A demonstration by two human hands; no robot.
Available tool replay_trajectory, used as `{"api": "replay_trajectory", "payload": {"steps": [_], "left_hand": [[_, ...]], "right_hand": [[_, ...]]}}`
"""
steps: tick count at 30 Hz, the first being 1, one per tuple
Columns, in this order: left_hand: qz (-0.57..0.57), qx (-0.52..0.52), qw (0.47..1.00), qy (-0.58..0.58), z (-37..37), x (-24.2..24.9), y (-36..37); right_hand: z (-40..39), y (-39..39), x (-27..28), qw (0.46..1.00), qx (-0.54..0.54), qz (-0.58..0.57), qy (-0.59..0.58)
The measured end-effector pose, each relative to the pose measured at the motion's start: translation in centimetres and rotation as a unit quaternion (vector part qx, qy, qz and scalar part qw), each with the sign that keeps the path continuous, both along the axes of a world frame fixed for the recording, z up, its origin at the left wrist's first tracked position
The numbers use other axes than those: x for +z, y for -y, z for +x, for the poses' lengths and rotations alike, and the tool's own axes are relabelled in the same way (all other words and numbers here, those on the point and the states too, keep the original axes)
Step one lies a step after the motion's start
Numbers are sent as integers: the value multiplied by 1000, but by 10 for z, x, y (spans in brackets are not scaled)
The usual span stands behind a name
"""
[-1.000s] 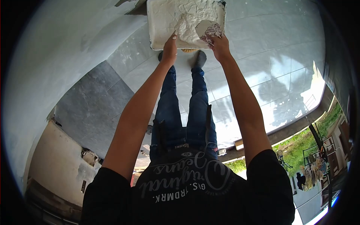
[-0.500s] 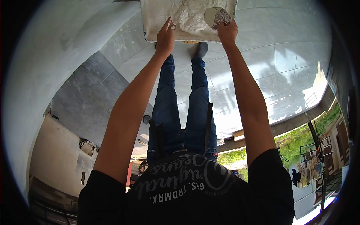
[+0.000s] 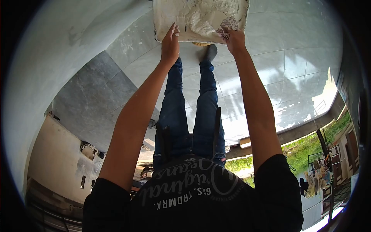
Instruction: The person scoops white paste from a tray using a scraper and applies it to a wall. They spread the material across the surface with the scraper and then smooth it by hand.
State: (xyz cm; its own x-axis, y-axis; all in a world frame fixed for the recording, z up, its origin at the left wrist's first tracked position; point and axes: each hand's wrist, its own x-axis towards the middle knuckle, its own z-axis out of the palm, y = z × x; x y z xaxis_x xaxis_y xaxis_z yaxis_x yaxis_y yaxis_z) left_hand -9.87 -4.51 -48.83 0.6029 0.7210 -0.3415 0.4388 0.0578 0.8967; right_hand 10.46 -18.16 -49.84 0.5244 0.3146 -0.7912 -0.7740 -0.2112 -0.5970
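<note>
White plaster is heaped on a square board (image 3: 201,19), which is held at the top of the view above the tiled floor (image 3: 270,69). Both arms are stretched straight out. The left hand (image 3: 170,40) is closed on the board's near edge, fingers on top. The right hand (image 3: 234,36) grips a plaster-smeared trowel (image 3: 228,25) at the board's near right corner. Bare tiles are seen right of the board; a grey wall (image 3: 58,46) curves left.

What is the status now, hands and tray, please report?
Left hand gripping near edge of tray. Right hand at same edge, on the white plaster. Feet below tray; nothing blocking the hands.
</note>
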Motion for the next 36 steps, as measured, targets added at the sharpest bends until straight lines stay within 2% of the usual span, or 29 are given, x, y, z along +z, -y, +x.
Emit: {"api": "replay_trajectory", "payload": {"steps": [1, 2, 5, 7, 9, 13, 15, 20, 31, 32, 36], "left_hand": [[-50, 29, 998, -6, 1, 3, 1], [-49, 29, 998, -5, 2, 5, 0], [-22, 23, 999, -1, -3, 4, 0], [72, -33, 997, -5, -5, 2, -1], [54, -29, 998, -7, -7, 4, 1], [-15, 11, 1000, -16, -2, 27, 7], [-14, 16, 1000, -13, -1, 40, 10], [18, 7, 1000, 4, -8, 74, 10], [75, 88, 971, 211, -11, 229, -5], [80, 96, 963, 238, -13, 241, -6], [111, 113, 947, 280, -18, 288, -21]], "right_hand": [[0, 2, -1, 1000, 1, 1, 2], [0, 4, -1, 1000, -10, 14, -20], [-2, 8, -2, 997, -42, 40, -57], [-4, 12, -3, 994, -64, 54, -71], [-5, 15, -4, 992, -79, 77, -66], [-9, 13, 16, 990, -84, 95, -54], [-9, 11, 29, 986, -109, 91, -89], [-11, 16, 71, 979, -79, 160, -100], [-31, 3, 226, 911, -12, 386, -147], [-33, 0, 232, 885, -6, 435, -164], [-44, -15, 267, 867, 2, 464, -182]]}}
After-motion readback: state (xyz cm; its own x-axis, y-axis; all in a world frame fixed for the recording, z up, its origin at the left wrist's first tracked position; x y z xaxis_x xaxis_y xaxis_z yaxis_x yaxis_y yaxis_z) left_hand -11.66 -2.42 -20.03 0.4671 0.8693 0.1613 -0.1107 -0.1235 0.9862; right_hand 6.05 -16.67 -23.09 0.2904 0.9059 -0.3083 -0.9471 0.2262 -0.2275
